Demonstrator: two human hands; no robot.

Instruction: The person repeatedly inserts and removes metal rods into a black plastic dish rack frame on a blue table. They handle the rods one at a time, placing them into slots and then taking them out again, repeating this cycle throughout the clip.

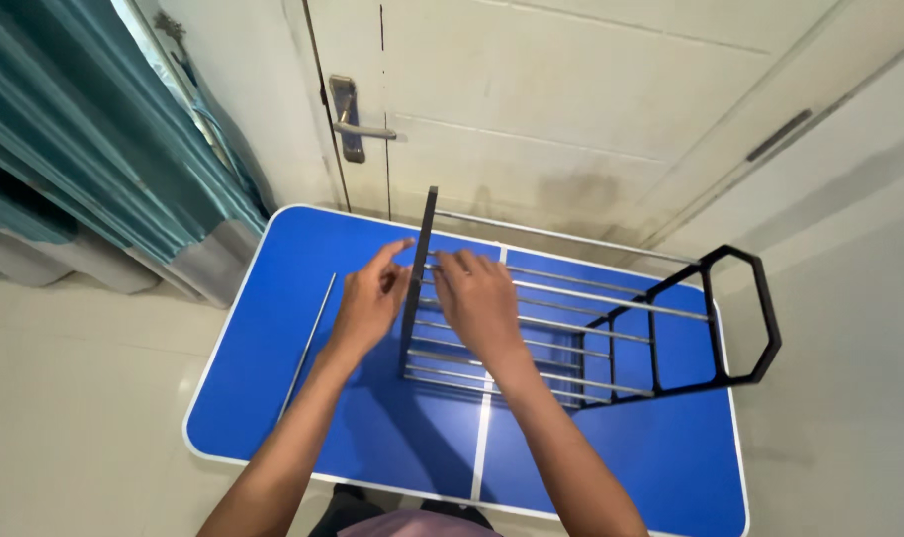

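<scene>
A rack stands on the blue folding table. It has two black side frames, the left one seen edge-on and the right one with hexagon-shaped openings, joined by several silver metal rods. My left hand is at the outer side of the left frame, fingers apart, fingertips touching near its upper part. My right hand lies over the rods just inside that frame, fingers curled on a rod end. One loose silver rod lies on the table to the left of my left hand.
A white door with a metal lever handle stands behind the table. Teal curtains hang at the left. Pale tiled floor surrounds the table. The table's near edge is close to my body.
</scene>
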